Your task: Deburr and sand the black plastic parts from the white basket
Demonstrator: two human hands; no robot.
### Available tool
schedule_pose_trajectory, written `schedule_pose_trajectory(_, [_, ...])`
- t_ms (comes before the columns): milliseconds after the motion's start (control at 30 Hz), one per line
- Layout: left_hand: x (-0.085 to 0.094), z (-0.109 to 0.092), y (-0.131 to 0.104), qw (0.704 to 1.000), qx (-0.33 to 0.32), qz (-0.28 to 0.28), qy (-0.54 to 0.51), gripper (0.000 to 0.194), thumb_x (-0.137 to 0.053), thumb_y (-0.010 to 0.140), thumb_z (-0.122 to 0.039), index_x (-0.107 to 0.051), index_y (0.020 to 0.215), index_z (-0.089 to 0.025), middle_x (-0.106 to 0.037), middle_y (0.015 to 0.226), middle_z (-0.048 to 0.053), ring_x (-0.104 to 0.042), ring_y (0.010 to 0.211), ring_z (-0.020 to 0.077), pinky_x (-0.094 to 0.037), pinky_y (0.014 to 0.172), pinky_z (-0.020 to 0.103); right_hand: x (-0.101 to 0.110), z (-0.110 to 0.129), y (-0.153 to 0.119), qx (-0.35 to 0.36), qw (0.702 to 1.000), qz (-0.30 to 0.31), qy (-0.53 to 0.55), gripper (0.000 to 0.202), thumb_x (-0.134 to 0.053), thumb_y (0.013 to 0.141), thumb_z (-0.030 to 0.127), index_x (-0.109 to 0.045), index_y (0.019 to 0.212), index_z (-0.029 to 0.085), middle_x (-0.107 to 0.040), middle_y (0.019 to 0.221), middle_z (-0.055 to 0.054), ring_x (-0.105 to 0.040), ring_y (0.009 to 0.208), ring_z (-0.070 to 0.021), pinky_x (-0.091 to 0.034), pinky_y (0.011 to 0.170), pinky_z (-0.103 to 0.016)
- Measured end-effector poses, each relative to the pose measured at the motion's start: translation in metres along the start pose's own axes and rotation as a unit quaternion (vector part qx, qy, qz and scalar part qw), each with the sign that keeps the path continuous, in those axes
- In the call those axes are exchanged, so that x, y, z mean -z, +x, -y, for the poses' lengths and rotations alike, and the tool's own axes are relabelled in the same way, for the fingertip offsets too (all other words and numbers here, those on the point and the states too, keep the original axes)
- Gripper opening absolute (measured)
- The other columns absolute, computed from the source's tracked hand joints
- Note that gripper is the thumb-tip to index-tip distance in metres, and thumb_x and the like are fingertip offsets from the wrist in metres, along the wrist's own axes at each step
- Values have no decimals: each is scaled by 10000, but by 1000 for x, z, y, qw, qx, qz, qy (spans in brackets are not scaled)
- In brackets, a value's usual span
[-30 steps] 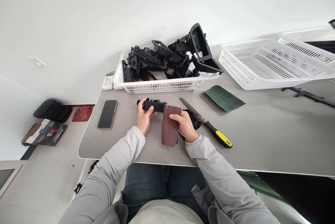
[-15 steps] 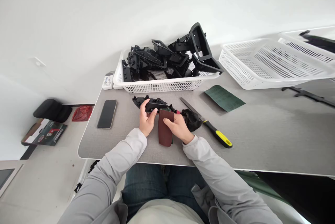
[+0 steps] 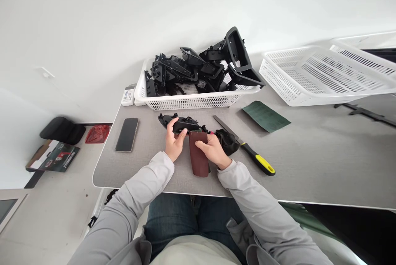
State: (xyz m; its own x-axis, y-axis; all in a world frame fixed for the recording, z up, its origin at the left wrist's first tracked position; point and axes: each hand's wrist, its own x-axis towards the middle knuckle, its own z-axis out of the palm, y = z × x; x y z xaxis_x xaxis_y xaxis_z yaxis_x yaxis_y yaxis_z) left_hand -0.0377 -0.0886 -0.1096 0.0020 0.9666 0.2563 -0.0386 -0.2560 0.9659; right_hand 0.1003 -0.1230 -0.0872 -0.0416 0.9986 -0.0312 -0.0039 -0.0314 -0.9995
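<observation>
My left hand [image 3: 175,140] is closed on a long black plastic part [image 3: 182,124], its thumb and fingers along the near side. In my right hand [image 3: 213,149] is a folded strip of reddish-brown sandpaper [image 3: 199,162], pinched under the thumb, its upper end against the part's near edge and its lower end hanging toward me. Part of the black piece is hidden behind the sandpaper and the hand. Just right of that hand lie a crumpled black cloth-like bundle [image 3: 228,142] and a file [image 3: 258,159] with a black and yellow handle.
A white basket [image 3: 192,102] full of black plastic parts stands at the back. More white baskets [image 3: 297,98] are at the right. On the table [image 3: 324,162] lie a green sheet [image 3: 266,116], a phone [image 3: 126,134] and a small white box [image 3: 128,96]. The near table edge runs before my lap.
The sandpaper and my right hand have shifted slightly right and toward me. My left hand keeps its grip on the black part. A dark shape at the far right has moved mostly out of view.
</observation>
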Motion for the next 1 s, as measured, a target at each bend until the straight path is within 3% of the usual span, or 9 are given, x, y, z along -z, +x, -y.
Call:
schedule_pose_trajectory(100, [-1, 1, 0, 1000, 15, 8, -25, 553, -646, 789, -521, -459, 1235, -254, -575, 1192, 101, -624, 1013, 230, -563, 813, 383, 0, 1, 0, 14, 1000, -20, 1, 131, -509, 618, 308, -555, 584, 191, -513, 506, 30, -437, 461, -104, -345, 425, -232])
schedule_pose_trajectory(233, [1, 3, 2, 999, 7, -19, -26, 519, -677, 772, -503, -502, 1188, -247, -599, 1160, 84, -628, 1003, 212, -537, 871, 371, 0, -1, 0, 10, 1000, 12, -16, 126, -523, 611, 275, -517, 518, 190, -486, 485, 34, -420, 453, -96, -314, 414, -226])
schedule_pose_trajectory(300, [2, 6, 4, 998, 34, -24, -52, 507, -686, 758, -518, -527, 1160, -252, -632, 1078, 63, -647, 948, 202, -542, 860, 369, 1, -1, 0, -4, 1000, 15, 3, 127, -548, 601, 276, -527, 513, 187, -498, 482, 33, -431, 449, -99, -314, 413, -227])
schedule_pose_trajectory(500, [3, 9, 13, 978, 119, -46, -166, 458, -776, 631, -526, -614, 940, -230, -646, 905, 10, -637, 774, 148, -570, 734, 321, 7, -2, 2, 4, 980, -127, 154, 124, -664, 563, 298, -657, 615, 185, -626, 565, 22, -532, 506, -126, -423, 508, -259])
schedule_pose_trajectory(600, [2, 5, 15, 969, 144, -51, -194, 415, -813, 578, -472, -604, 814, -202, -618, 827, -10, -612, 745, 120, -554, 712, 283, 8, -1, 4, 5, 962, -157, 221, 97, -683, 547, 278, -644, 590, 201, -633, 567, 27, -548, 515, -132, -455, 529, -270])
schedule_pose_trajectory(800, [-2, 1, 15, 962, 166, -72, -206, 445, -849, 497, -330, -461, 663, -187, -575, 694, -45, -579, 669, 93, -513, 667, 244, 7, 1, 2, -9, 957, -153, 246, 83, -688, 506, 254, -668, 565, 198, -636, 554, 25, -525, 489, -125, -433, 489, -258])
schedule_pose_trajectory(1000, [-3, 0, 16, 956, 172, -98, -218, 398, -771, 579, -348, -430, 737, -216, -559, 702, -65, -599, 631, 99, -505, 637, 249, 5, -4, 0, 21, 975, -116, 190, 86, -692, 531, 266, -674, 577, 195, -605, 525, 34, -489, 465, -111, -408, 481, -252])
